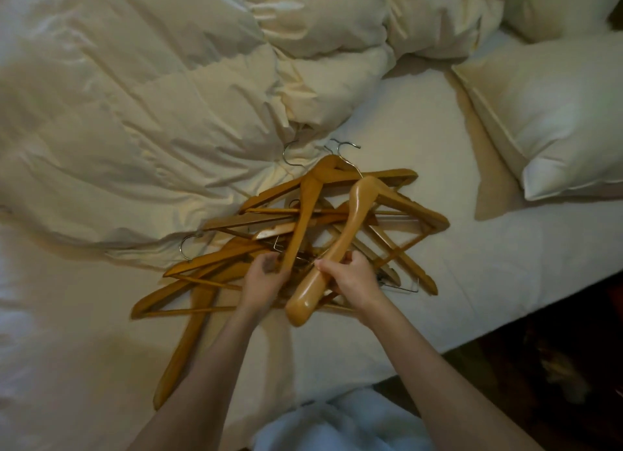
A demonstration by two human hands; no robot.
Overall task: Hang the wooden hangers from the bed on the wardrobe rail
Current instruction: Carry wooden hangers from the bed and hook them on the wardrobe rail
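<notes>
**Two bare hands at a heap of wooden hangers on an unmade bed**

The head view looked down on a bed covered by a white fitted sheet [421, 140]. A tangled heap of honey-coloured wooden clothes hangers with silver wire hooks [256, 221] lay on the sheet near the bed's near edge, the hangers crossing one another at many angles. Several hooks pointed toward a rumpled cream duvet [141, 106], which filled the upper left of the view and touched the far side of the heap. A white rectangular pillow [553, 113] lay to the right, well apart from the hangers.

The right hand [354, 282] was closed around the lower arm of a broad, glossy wooden hanger [340, 248], thumb on top and fingers wrapped beneath; this hanger sat uppermost, its end projecting toward the camera past the hand. The left hand [266, 278] had its fingers curled narrowly around the arm of a slimmer wooden hanger [303, 214] just beside the first, whose shoulder rose toward the far hooks. Whether either hanger was lifted clear of the heap could not be told. Both bare forearms entered from the lower edge. A pale blue-white garment [337, 423] on the person showed at the bottom centre, and a dark floor [556, 366] lay beyond the mattress edge at lower right.
</notes>
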